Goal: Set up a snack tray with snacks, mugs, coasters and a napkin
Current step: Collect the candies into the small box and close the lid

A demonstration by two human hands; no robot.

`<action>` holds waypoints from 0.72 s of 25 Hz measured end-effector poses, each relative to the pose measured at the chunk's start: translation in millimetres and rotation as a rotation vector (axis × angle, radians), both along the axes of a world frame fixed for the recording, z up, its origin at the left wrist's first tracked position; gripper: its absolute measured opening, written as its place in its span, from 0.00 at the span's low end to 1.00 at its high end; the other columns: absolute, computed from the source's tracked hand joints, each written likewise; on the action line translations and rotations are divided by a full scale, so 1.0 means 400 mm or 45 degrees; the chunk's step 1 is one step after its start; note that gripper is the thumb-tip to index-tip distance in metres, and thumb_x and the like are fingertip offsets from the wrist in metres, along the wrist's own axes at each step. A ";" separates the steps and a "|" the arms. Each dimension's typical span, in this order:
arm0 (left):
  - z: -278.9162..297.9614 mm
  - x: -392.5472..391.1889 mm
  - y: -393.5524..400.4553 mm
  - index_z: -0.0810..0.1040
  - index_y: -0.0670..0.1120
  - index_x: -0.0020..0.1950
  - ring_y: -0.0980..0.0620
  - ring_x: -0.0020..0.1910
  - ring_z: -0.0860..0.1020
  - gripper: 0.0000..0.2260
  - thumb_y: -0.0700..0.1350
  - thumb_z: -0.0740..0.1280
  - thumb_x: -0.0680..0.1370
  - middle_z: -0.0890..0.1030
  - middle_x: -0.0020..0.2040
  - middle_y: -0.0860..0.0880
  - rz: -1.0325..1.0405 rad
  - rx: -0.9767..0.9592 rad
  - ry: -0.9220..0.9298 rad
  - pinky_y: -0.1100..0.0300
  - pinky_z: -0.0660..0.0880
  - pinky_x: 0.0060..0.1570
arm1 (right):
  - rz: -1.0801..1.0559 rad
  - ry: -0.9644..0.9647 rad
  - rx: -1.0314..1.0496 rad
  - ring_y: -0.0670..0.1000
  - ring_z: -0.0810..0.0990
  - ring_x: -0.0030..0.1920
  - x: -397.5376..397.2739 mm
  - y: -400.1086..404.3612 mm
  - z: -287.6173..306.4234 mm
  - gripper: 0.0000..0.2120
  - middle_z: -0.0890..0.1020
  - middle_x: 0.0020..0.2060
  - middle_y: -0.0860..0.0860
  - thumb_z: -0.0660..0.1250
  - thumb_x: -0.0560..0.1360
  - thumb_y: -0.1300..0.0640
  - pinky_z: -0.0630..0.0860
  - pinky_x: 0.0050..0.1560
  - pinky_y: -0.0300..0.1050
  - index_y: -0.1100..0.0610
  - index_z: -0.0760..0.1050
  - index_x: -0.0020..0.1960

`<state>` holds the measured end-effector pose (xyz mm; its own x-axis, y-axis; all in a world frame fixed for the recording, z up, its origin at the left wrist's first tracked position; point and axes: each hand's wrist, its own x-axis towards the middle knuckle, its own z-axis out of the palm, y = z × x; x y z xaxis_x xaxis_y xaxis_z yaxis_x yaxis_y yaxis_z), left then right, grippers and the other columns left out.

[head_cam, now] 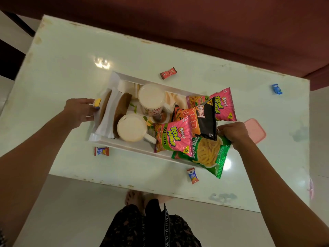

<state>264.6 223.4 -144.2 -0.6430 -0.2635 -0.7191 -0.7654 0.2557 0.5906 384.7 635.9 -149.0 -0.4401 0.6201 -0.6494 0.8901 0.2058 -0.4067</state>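
A white tray (124, 143) sits mid-table. It holds two white mugs (151, 97) (131, 128), two brown coasters (105, 104) (122, 111) standing among folds of white napkin (106, 122), and snack packets at its right end: two pink ones (173, 137) (223, 104), a black-and-orange one (206, 118) and a green one (208, 154) hanging over the rim. My left hand (80, 109) is at the tray's left end, pinching a small yellow sweet (97, 102). My right hand (233, 132) grips the green packet's far edge.
Small wrapped sweets lie loose on the white table: a red one (168, 73), a blue one (277, 89), and two near the front (101, 151) (192, 175). A pink lid (256, 132) lies right of the tray. A maroon sofa (231, 24) borders the far side.
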 end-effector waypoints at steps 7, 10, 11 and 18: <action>0.029 0.085 -0.021 0.77 0.41 0.57 0.47 0.37 0.77 0.13 0.37 0.68 0.73 0.81 0.53 0.39 -0.161 -0.382 0.407 0.50 0.76 0.52 | 0.028 0.234 0.503 0.60 0.82 0.52 0.041 0.025 0.131 0.12 0.85 0.49 0.58 0.64 0.72 0.62 0.76 0.58 0.48 0.59 0.82 0.52; 0.067 0.209 0.005 0.78 0.44 0.53 0.60 0.43 0.80 0.09 0.38 0.66 0.74 0.81 0.51 0.45 -0.242 -0.443 0.559 0.65 0.75 0.54 | 0.001 0.242 0.600 0.60 0.77 0.59 0.069 0.038 0.143 0.15 0.80 0.58 0.59 0.66 0.73 0.58 0.72 0.58 0.48 0.58 0.77 0.59; 0.075 0.256 0.022 0.79 0.44 0.52 0.70 0.41 0.78 0.08 0.38 0.66 0.74 0.80 0.49 0.47 -0.316 -0.459 0.596 0.78 0.71 0.46 | 0.011 0.176 0.592 0.61 0.74 0.62 0.076 0.038 0.137 0.20 0.76 0.62 0.60 0.67 0.73 0.55 0.71 0.60 0.50 0.58 0.74 0.63; 0.086 0.531 0.154 0.79 0.48 0.48 0.65 0.39 0.78 0.12 0.32 0.65 0.73 0.80 0.40 0.50 -0.448 -0.155 0.561 0.81 0.70 0.34 | -0.012 -0.025 0.379 0.68 0.63 0.68 0.106 0.020 0.061 0.40 0.52 0.74 0.60 0.67 0.69 0.36 0.66 0.64 0.61 0.48 0.54 0.74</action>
